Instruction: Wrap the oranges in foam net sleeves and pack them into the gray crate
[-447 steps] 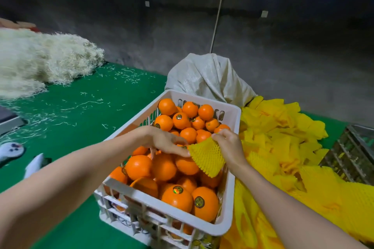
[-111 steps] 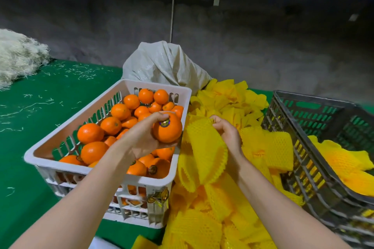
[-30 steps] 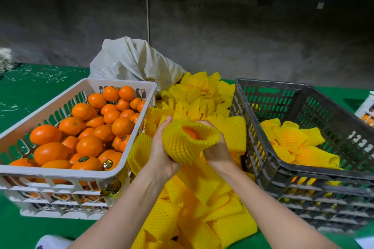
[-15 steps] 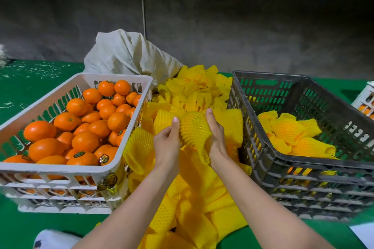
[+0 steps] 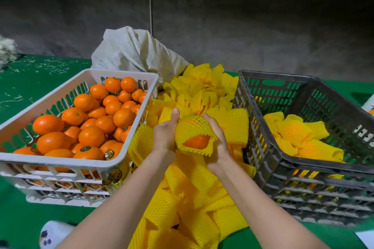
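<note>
Both hands are up over the middle of the table (image 5: 30, 85), holding one orange (image 5: 195, 141) that's mostly inside a yellow sleeve (image 5: 192, 127). The left hand (image 5: 165, 135) grips the sleeve's left side with one finger sticking straight up, and the rest are tucked behind the net where I can't see them. The right hand (image 5: 217, 143) is cupped round the right side and back. The open end faces the camera and you can see bare orange peel in the mouth, so I'd say the net isn't pulled all the way over yet. Holding it from both sides makes sense, since you stretch the foam with one hand and seat the fruit with the other.

The layout looks set up for a left-to-right flow. The white crate (image 5: 81, 164) on the left is close to full of bare oranges (image 5: 91, 123) (a few have stickers). The sleeve pile (image 5: 192, 198) sits between the two crates right under the hands, so grabbing a fresh one is easy. The gray crate (image 5: 303, 162) on the right only has a handful of wrapped oranges (image 5: 297, 133) lying on its floor, so there's plenty left to do.

A pale sack (image 5: 133, 50) sits slumped behind the pile.

My guess is the next move is to finish the tug and drop it in on the right.
</note>
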Demonstrator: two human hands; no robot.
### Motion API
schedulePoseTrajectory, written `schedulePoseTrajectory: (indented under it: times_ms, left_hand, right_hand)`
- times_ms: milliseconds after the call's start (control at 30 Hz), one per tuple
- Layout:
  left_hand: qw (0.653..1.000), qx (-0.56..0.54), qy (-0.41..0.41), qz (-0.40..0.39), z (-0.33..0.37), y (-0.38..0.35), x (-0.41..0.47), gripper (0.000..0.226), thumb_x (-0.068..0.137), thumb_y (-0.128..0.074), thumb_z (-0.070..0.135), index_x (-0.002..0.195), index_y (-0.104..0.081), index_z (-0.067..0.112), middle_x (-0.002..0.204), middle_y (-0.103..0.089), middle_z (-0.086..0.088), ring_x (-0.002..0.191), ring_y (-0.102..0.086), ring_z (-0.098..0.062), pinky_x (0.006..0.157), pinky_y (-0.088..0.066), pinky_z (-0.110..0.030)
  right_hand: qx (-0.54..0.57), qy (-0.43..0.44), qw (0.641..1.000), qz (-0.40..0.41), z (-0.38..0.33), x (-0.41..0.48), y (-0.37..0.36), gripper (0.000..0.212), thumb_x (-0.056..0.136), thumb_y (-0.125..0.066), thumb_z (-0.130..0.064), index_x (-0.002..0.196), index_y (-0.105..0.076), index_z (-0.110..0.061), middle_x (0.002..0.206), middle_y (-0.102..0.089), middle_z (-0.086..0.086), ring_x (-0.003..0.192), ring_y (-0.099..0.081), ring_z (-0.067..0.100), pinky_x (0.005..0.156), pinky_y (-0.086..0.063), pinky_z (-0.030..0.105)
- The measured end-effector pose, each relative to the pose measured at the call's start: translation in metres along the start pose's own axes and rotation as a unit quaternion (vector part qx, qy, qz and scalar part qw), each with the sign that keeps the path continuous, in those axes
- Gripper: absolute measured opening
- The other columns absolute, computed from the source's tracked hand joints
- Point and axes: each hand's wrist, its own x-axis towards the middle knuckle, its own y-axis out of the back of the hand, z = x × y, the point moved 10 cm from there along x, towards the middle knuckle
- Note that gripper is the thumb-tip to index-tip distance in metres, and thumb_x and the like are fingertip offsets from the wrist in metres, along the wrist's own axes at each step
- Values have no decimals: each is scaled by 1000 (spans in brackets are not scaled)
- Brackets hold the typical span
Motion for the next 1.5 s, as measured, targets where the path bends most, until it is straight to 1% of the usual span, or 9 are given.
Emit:
schedulePoseTrajectory:
  times_ms: [200,333,400,567,933,1100,1233,1433,1500]
  left_hand:
    - [993,-15,77,-82,-14,-11,-9,44,82,-56,57,78,-64,14,68,-72,-2,65,-68,-16,59,-53,-29]
    - [944,-73,218,-236,-35,-40,-36,72,68,-49,72,112,-65,18,109,-70,-14,93,-66,-31,70,-53,-43]
    - [928,-99,230,-277,-32,-49,-42,67,68,-55,64,112,-66,14,105,-71,-15,89,-68,-31,76,-54,-44]
    - [926,-113,170,-317,-20,-58,-41,38,74,-60,42,95,-74,14,86,-73,-11,75,-71,-23,68,-57,-32]
    - [944,3,123,-306,-24,-54,-42,29,76,-63,34,95,-66,12,82,-70,-11,71,-68,-23,65,-54,-32]
    - [966,-22,46,-252,-5,-51,-31,16,91,-56,28,96,-65,16,84,-68,-7,76,-66,-20,66,-53,-33]
    - [958,-39,19,-283,4,-63,-35,28,95,-47,40,109,-64,23,104,-73,-1,98,-69,-18,81,-57,-38]
    - [970,-15,-24,-242,14,-89,-34,34,96,-36,53,88,-60,30,74,-73,14,70,-70,-1,61,-57,-24]
    - [964,-21,-51,-260,18,-111,-40,35,98,-31,51,99,-62,33,86,-71,17,78,-68,2,60,-54,-17]
  right_hand:
    - [-9,29,999,-11,-4,-3,-3,41,94,-47,-31,63,-71,-18,62,-69,-2,56,-65,9,50,-49,18]
    - [-118,115,985,49,-26,-7,8,28,90,-52,-42,99,-69,-22,101,-70,3,93,-67,16,79,-54,34]
    - [-179,172,968,48,-38,-10,8,19,85,-53,-43,93,-65,-32,94,-67,-14,88,-63,1,75,-53,24]
    - [-258,251,931,62,-61,-22,5,34,89,-58,-35,61,-45,-20,59,-40,-2,60,-38,11,58,-30,32]
    - [-326,203,921,67,-61,-14,14,29,94,-53,-30,75,-49,-8,69,-43,10,70,-40,19,63,-30,34]
    - [-358,257,897,-21,-53,-35,-5,29,96,-43,-38,125,-44,-34,128,-47,-13,116,-43,-6,88,-37,7]
    - [-364,248,895,-71,-51,-44,-15,42,91,-60,-26,129,-44,-34,140,-44,-9,129,-37,1,102,-35,19]
    - [-339,289,895,-8,-99,-54,7,45,74,-76,-17,110,-51,-25,105,-53,-16,102,-50,2,87,-42,16]
    - [-340,314,886,33,-126,-58,22,43,72,-75,-22,107,-51,-26,103,-55,-13,101,-52,7,86,-44,22]
